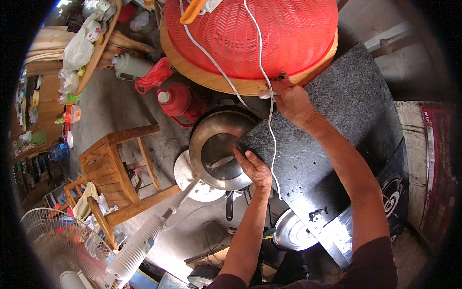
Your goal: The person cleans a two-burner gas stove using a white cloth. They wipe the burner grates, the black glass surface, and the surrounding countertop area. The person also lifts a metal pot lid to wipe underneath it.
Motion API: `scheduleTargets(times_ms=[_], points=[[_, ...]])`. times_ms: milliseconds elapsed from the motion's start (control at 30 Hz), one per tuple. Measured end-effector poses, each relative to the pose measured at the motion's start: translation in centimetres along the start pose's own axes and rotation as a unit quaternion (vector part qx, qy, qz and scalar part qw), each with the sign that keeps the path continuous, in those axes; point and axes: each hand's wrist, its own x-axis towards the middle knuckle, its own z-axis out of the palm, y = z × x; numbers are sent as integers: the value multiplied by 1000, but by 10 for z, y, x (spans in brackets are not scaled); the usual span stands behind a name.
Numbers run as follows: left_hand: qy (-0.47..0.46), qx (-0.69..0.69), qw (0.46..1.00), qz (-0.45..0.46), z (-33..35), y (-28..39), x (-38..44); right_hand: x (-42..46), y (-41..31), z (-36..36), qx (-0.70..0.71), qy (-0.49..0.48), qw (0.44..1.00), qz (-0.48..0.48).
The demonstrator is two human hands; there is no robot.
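Note:
My left hand (254, 169) rests at the corner of a dark granite countertop (325, 144), with the thumb raised and the fingers at the edge. My right hand (294, 103) reaches to the rim of a round wooden tabletop (220, 81), beside a white cable (260, 54). A small dark thing shows at its fingertips, and something pale lies by them; whether it grips either is unclear. A large red plastic mesh cover (249, 39) sits on the round table. Dark bits and a black smear (318, 214) mark the granite.
Left of the counter is a steel pan lid (204, 141) with a handle. Beyond it stand a red thermos flask (175, 99) and a wooden chair (115, 168). A white fan (139, 245) is at the lower left, a steel basin (294, 231) below the counter, a gas hob (391, 198) at right.

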Motion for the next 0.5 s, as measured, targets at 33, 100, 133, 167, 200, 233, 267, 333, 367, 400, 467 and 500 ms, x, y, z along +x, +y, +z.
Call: scheduleTargets(times_ms=[33, 100, 133, 167, 200, 233, 267, 333, 367, 400, 467, 500], points=[[-2, 2, 1000, 1, -1, 0, 1, -1, -3, 6, -19, -4, 1000, -8], [-4, 4, 1000, -18, 1, 0, -2, -2, -6, 9, -57, -53, 997, -14], [-5, 12, 1000, -19, 3, 0, -2, -2, -6, 6, -75, -97, 992, -11], [-8, 19, 1000, -19, 5, 0, -3, -3, -5, 2, -92, -140, 986, -6], [-15, -13, 999, -28, 6, -5, -4, -4, -15, -12, -84, -176, 981, 8], [-3, 13, 1000, -24, 9, 0, -5, -10, -11, -6, -153, -211, 964, 52], [-12, -17, 999, -42, 8, 5, -6, -25, -9, -13, -131, -155, 979, 33], [-6, -28, 999, -46, 4, 8, -4, -49, -2, -30, 11, -81, 995, 48], [5, -12, 999, -36, 2, 7, -3, -63, 14, -45, 129, -64, 986, 87], [24, 7, 1000, -4, -1, 2, -1, -75, 29, -63, 244, -42, 961, 119], [12, -23, 1000, -5, 3, 2, -2, -98, 77, -112, 517, -88, 791, 314], [-8, -44, 999, -7, 10, 4, -6, -128, 135, -117, 511, 15, 824, 245]])
